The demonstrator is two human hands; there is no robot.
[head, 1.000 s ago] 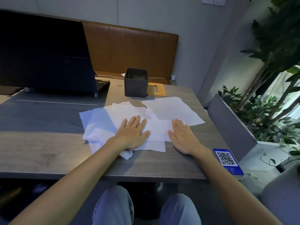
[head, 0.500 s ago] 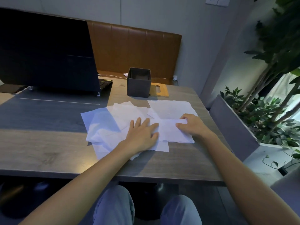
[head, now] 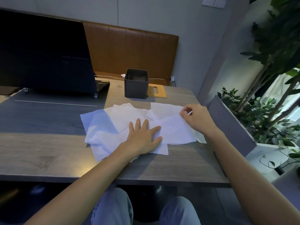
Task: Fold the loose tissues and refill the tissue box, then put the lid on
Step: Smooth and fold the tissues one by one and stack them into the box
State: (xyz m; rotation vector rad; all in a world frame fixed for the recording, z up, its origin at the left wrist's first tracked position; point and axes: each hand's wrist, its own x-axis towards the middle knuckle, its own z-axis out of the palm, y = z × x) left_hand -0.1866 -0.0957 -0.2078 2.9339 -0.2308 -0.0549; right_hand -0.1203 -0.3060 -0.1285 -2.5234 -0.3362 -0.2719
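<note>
Several loose white tissues (head: 113, 125) lie spread and overlapping on the wooden table (head: 178, 163). My left hand (head: 144, 137) presses flat on the pile, fingers straight. My right hand (head: 194, 119) pinches the far right corner of the top tissue (head: 175, 132) and holds it a little off the sheets below. The dark grey square tissue box (head: 136, 85) stands open and upright behind the pile. Its wooden lid (head: 158, 93) lies flat on the table just right of the box.
An open black laptop (head: 43, 54) on a stand fills the far left, over a dark desk mat (head: 40, 114). A brown padded bench back (head: 129, 51) runs behind the table. A grey planter with green plants (head: 253, 111) stands close on the right.
My right hand went from lying flat on the tissues to pinching the top tissue's corner and has moved it further away and to the right. My left hand stayed pressing the pile.
</note>
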